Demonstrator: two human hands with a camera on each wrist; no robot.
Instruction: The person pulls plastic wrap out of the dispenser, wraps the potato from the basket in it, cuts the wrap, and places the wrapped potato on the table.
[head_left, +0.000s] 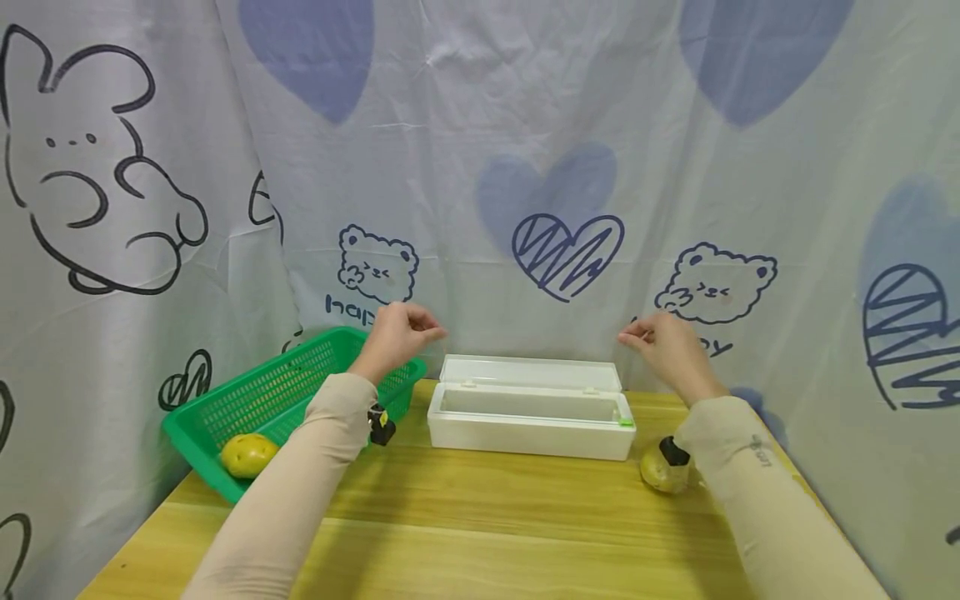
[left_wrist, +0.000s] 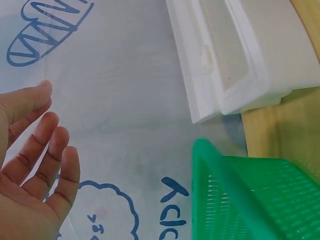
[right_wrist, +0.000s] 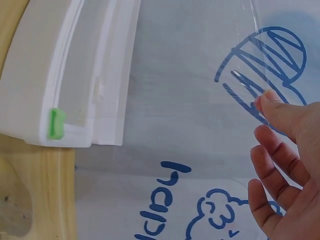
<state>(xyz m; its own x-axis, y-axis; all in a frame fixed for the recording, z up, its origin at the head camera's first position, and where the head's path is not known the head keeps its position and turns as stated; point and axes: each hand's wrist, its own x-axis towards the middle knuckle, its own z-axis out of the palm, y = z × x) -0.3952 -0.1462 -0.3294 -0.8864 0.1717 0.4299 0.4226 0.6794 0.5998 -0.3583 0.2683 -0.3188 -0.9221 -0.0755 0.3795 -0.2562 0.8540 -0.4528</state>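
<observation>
Both hands are raised in front of the curtain, above and to either side of a long white cling film dispenser [head_left: 528,437]. Thumb and index finger of my left hand [head_left: 401,333] pinch one end of a sheet of clear cling film. My right hand [head_left: 667,346] pinches the other end. The film [right_wrist: 256,25] is nearly invisible; only thin shiny lines show near the fingertips in the wrist views. The dispenser's lid [head_left: 528,372] stands up at the back, and a green slider [head_left: 626,422] sits at its right end. A potato [head_left: 660,473] lies under the right forearm.
A green basket [head_left: 217,408] stands at the left, with another potato [head_left: 249,455] inside; the left forearm passes over it. The wooden table [head_left: 517,525] ends against a patterned curtain [head_left: 457,167] at the back. Black wrist cameras hang below both sleeves.
</observation>
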